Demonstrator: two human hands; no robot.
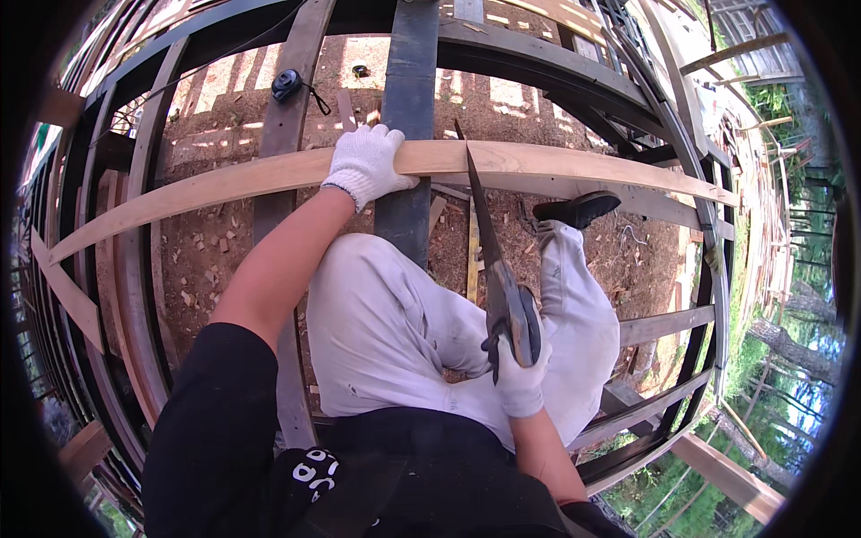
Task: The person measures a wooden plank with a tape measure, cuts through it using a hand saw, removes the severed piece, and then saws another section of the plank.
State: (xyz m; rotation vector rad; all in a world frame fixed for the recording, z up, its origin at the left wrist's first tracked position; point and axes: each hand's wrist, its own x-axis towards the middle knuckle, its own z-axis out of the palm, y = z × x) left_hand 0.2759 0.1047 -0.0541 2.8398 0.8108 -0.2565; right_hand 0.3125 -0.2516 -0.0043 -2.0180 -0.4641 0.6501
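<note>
A long pale wooden plank (pixel 520 160) lies crosswise over dark beams (pixel 408 85). My left hand (pixel 366 161), in a white knit glove, grips the plank left of the middle, fingers curled over its far edge. My right hand (pixel 518 372), also gloved, holds the black grip of a handsaw (pixel 480 211) low in front of me. The saw's long dark blade runs away from me across the plank, to the right of my left hand, with its tip past the far edge. My left knee is just below my left hand.
A dark tape measure (pixel 287 83) with a strap sits on a beam (pixel 296 49) at the back left. Metal rails (pixel 682 390) frame the right side. Below are dirt and wood scraps (pixel 220 242). My right foot (pixel 578 206) rests beyond the saw. Trees (pixel 789 345) stand at the far right.
</note>
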